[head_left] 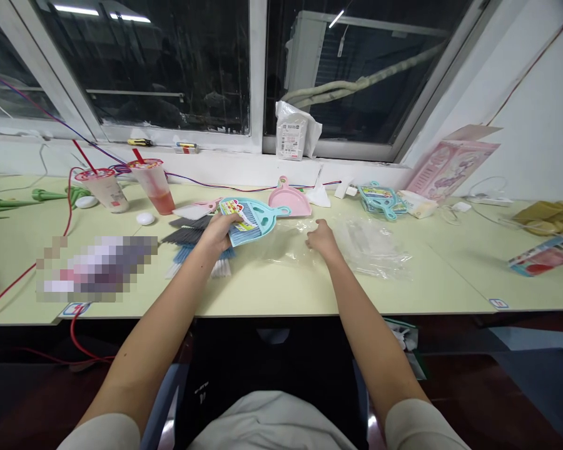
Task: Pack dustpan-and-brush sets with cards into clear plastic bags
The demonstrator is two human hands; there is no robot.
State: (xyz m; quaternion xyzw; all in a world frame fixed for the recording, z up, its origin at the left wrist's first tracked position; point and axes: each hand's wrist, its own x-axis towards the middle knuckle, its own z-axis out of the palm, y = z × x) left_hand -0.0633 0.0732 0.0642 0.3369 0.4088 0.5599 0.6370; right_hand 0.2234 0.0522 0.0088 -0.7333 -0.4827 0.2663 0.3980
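My left hand (pixel 218 235) grips a light-blue mini dustpan (pixel 264 215) by its wide end, a blue-bristled brush and a printed card lying in the pan. Its handle points right, above the table. The fingers of my right hand (pixel 323 239) are closed on a clear plastic bag (pixel 288 242), which spreads over the tabletop between my hands. More clear bags (pixel 375 247) lie just right of that hand. Under and beside my left hand are several brushes (pixel 187 232) with grey, blue and white bristles. A pink dustpan (pixel 289 201) rests behind the bag.
Two drink cups (pixel 152 187) with red straws stand at the back left, near a white egg-shaped object (pixel 145 219). Teal dustpan sets (pixel 382 200) are stacked at the back right, beside a pink box (pixel 453 165). A red cable (pixel 25 272) crosses the left side.
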